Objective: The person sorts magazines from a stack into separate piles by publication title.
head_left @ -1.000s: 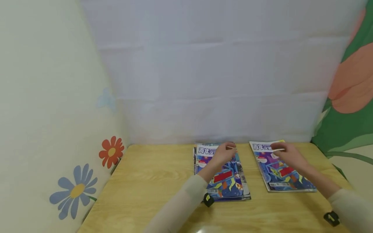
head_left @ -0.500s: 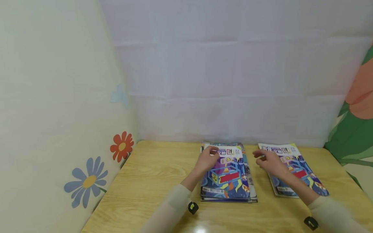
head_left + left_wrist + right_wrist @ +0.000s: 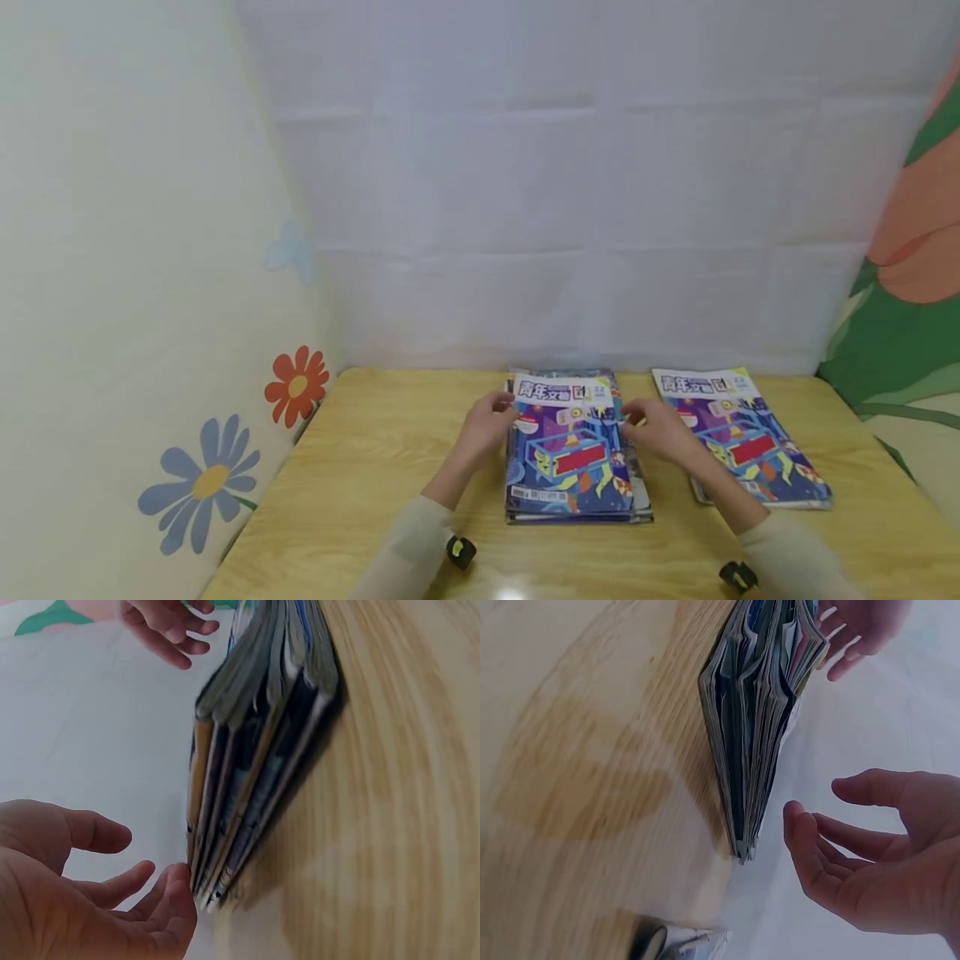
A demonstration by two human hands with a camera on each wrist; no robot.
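A stack of magazines (image 3: 567, 492), topped by a purple and blue cover, lies near the back of the table. At its left edge is my left hand (image 3: 483, 427), fingers loosely bent. The left wrist view puts those fingertips (image 3: 178, 876) right at the stack's spines (image 3: 225, 780); whether they press cannot be told. My right hand (image 3: 662, 431) hovers by the opposite edge, thumb and fingers apart. A small gap separates its fingertips (image 3: 793, 810) from the page edges (image 3: 754, 750) in the right wrist view. Neither hand holds anything.
A second, lower pile of magazines (image 3: 750, 450) with the same cover lies to the right, partly behind the right forearm. The wooden table (image 3: 390, 433) meets a white sheet (image 3: 480, 308) at the back. A flower-painted wall (image 3: 202, 317) stands left.
My left hand has shifted left, from above the stack to its left edge. The right hand has moved left, off the right pile and over to the stack's right edge.
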